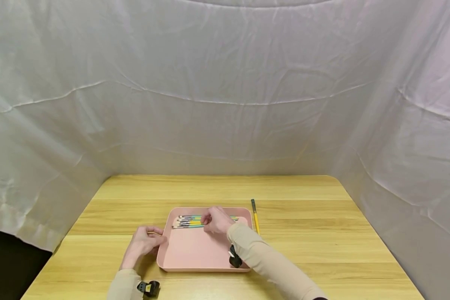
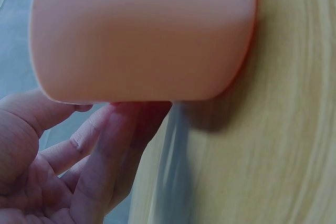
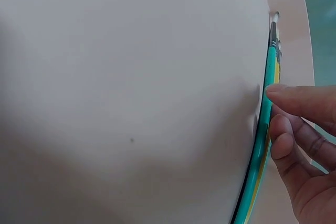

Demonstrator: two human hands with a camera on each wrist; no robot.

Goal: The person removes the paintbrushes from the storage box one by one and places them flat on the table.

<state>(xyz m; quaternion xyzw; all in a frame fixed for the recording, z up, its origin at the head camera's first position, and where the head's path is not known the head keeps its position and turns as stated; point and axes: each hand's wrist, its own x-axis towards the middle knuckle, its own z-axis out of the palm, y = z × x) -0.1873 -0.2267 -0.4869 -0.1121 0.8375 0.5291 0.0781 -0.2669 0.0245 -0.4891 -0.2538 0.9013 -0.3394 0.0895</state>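
Note:
A pink rectangular tray (image 1: pixel 196 252) lies on the wooden table. Several paintbrushes with green and yellow handles lie side by side along its far wall, their bristles to the left. My right hand (image 1: pixel 218 221) is over the middle of this row and covers part of it. Up close in the right wrist view, its fingertips pinch the handle of the nearest green paintbrush (image 3: pixel 269 72), with a yellow one just behind. At the tray's left end my left hand (image 1: pixel 144 243) holds the wall, thumb near the rim and fingers against the outer side (image 2: pixel 142 77).
Outside the tray, close to its right wall, a larger yellow-handled paintbrush (image 1: pixel 256 216) with dark bristles lies on the table (image 1: pixel 315 233). Grey fabric (image 1: pixel 225 133) hangs behind the table and along both sides.

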